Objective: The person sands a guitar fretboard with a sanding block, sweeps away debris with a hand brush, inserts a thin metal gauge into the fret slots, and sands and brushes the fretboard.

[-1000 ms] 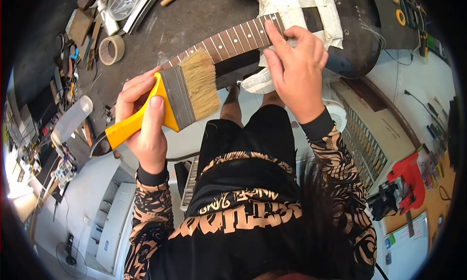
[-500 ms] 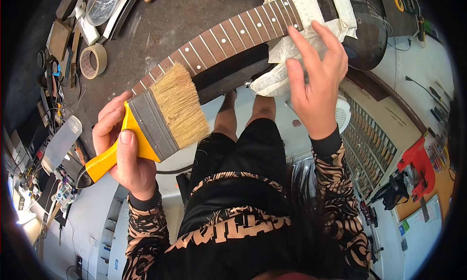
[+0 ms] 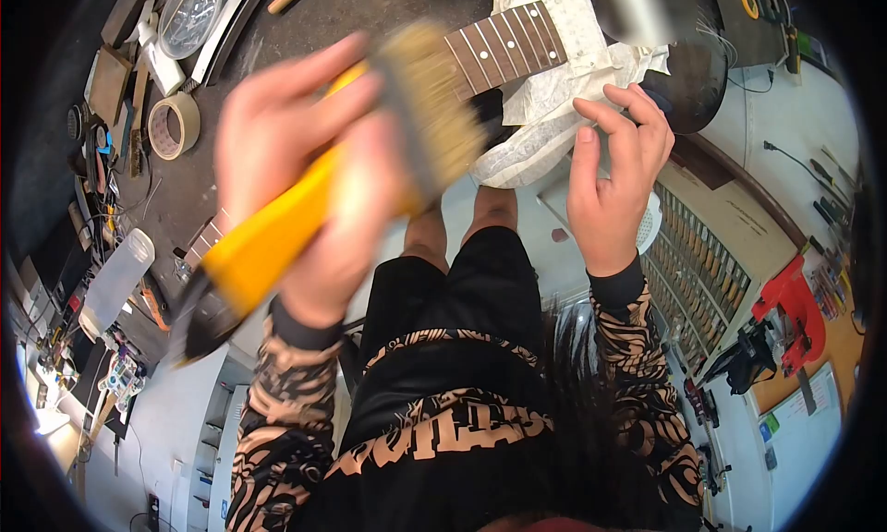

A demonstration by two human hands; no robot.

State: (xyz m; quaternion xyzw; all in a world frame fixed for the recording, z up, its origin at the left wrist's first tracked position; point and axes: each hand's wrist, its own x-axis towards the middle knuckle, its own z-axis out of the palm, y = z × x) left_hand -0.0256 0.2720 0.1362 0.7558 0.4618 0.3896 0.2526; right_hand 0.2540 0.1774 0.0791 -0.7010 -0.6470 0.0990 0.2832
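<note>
My left hand (image 3: 314, 153) is wrapped round the yellow handle of a wide paintbrush (image 3: 434, 107), blurred by motion. Its pale bristles point right, over the guitar fretboard (image 3: 506, 47), and hide the middle of it. White fret lines and dot inlays show at the fretboard's right end; a short piece of the far end shows below my left hand. Masking paper (image 3: 545, 149) covers the guitar body around the neck's end. My right hand (image 3: 614, 167) hovers at the edge of that paper, fingers apart and slightly curled, holding nothing.
On the dark workbench (image 3: 263, 47) at the left lie a tape roll (image 3: 174, 126), a white bottle (image 3: 162, 63) and a round clear container (image 3: 191, 17). A case with rows of small tools (image 3: 702, 264) stands at the right, near a red clamp (image 3: 795, 315).
My left hand has swept the brush up and to the right along the fretboard. My right hand has dropped slightly, away from the fretboard's end. A blurred silvery shape now shows over the guitar body.
</note>
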